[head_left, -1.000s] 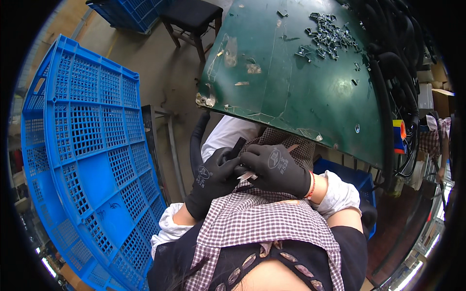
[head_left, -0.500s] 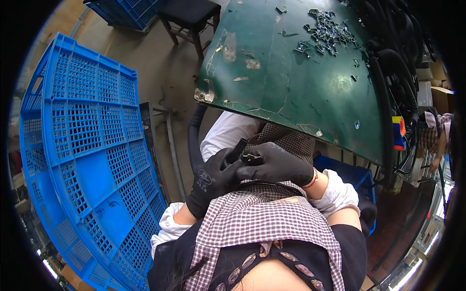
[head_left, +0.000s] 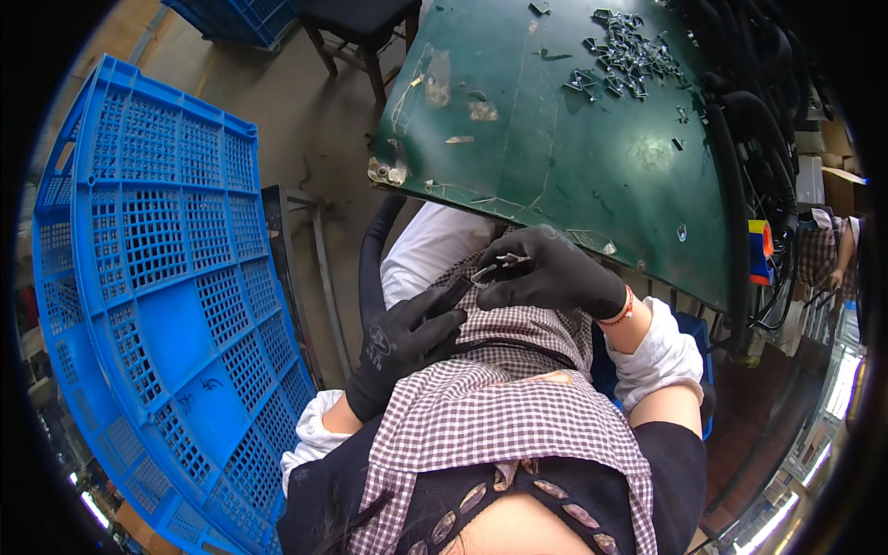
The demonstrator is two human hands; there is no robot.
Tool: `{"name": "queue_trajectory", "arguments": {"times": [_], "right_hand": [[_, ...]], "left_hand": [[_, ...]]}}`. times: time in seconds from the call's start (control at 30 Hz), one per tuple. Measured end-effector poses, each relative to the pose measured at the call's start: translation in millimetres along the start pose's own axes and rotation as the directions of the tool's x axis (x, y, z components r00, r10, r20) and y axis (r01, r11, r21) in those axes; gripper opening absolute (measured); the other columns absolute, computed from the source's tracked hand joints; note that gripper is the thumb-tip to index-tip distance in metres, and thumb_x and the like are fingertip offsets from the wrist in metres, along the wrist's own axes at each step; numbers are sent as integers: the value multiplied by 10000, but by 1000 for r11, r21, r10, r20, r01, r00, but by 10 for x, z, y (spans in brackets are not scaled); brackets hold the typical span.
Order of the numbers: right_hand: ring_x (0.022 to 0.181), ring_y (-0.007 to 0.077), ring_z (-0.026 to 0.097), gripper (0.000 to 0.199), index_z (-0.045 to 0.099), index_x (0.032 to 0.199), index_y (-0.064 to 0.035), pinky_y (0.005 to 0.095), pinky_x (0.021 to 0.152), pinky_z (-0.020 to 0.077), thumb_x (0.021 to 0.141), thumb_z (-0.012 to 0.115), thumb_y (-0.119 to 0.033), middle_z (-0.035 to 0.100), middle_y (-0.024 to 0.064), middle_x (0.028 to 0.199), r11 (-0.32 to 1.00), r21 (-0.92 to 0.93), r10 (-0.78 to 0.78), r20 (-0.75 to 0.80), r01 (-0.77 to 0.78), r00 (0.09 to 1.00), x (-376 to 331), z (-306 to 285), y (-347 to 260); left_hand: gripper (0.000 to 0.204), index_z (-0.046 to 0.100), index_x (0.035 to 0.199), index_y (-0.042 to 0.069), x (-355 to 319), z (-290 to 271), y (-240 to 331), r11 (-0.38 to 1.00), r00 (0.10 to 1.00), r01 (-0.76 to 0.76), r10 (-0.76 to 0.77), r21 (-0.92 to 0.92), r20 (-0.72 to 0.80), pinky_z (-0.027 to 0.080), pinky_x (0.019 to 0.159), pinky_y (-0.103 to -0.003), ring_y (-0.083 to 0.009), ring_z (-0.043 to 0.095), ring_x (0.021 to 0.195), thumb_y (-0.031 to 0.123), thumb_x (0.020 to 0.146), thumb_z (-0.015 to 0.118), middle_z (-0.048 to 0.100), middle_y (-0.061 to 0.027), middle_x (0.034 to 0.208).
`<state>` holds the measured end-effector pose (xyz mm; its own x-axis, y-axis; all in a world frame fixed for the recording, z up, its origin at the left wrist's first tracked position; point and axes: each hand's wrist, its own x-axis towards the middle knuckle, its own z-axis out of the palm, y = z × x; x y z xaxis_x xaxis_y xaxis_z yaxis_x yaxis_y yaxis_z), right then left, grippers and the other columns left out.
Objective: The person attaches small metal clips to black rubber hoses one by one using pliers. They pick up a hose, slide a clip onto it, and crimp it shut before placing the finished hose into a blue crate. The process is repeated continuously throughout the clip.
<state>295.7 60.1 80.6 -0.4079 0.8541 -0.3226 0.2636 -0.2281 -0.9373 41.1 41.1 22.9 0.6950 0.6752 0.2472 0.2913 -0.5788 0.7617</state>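
Both my hands wear black gloves and sit over my lap, on a checked apron [head_left: 499,407]. My right hand [head_left: 546,276] pinches a small metal clip [head_left: 495,268] between thumb and fingers, just below the near edge of the green table [head_left: 573,157]. My left hand [head_left: 402,338] lies lower and to the left, fingers curled around a thin dark piece [head_left: 450,294] that points up toward the clip. The two hands are a little apart.
A pile of small metal clips [head_left: 629,55] lies at the far right of the green table. A large blue plastic crate [head_left: 157,277] stands on my left. A dark stool [head_left: 361,28] is beyond the table. Black hoses [head_left: 758,139] run along the table's right side.
My hands were clasped together over the piece; now they have drawn apart. The right hand has lifted toward the table edge with the clip, and the left has dropped lower left.
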Motion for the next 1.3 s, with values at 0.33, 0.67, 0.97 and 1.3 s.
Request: {"name": "queue_trajectory", "arguments": {"times": [0.33, 0.67, 0.97, 1.3], "right_hand": [[635, 98, 541, 304, 697, 913, -22, 284, 585, 448, 740, 841, -226, 655, 22, 731, 969, -25, 233, 431, -247, 871, 254, -50, 161], [613, 70, 467, 215, 621, 783, -26, 281, 541, 396, 820, 766, -180, 548, -12, 658, 915, 296, 29, 631, -275, 776, 391, 146, 454], [776, 325, 601, 163, 629, 954, -25, 408, 735, 474, 918, 599, -181, 618, 149, 826, 894, -430, 8, 297, 126, 955, -28, -179, 66], [751, 322, 627, 101, 630, 877, -76, 417, 669, 503, 788, 644, -121, 613, 101, 769, 675, -660, -46, 408, 330, 912, -6, -162, -155]], "left_hand": [[326, 687, 1069, 156, -38, -55, 60, 997, 994, -81, 81, 2, 69, 568, 664, -359, -291, 709, 837, 145, 747, 738, 686, -158, 1037], [286, 691, 1045, 177, -147, -15, -35, 991, 986, -135, 137, -26, 92, 532, 613, -338, -248, 671, 759, 133, 762, 705, 671, -94, 943], [301, 686, 1073, 133, -89, -70, 8, 995, 998, -30, 35, -98, 54, 547, 668, -342, -281, 688, 823, 94, 774, 698, 683, -140, 998], [305, 685, 1069, 138, -106, -17, 65, 989, 999, -26, 30, -147, 26, 538, 644, -334, -264, 685, 806, 85, 769, 696, 677, -124, 977]]}}
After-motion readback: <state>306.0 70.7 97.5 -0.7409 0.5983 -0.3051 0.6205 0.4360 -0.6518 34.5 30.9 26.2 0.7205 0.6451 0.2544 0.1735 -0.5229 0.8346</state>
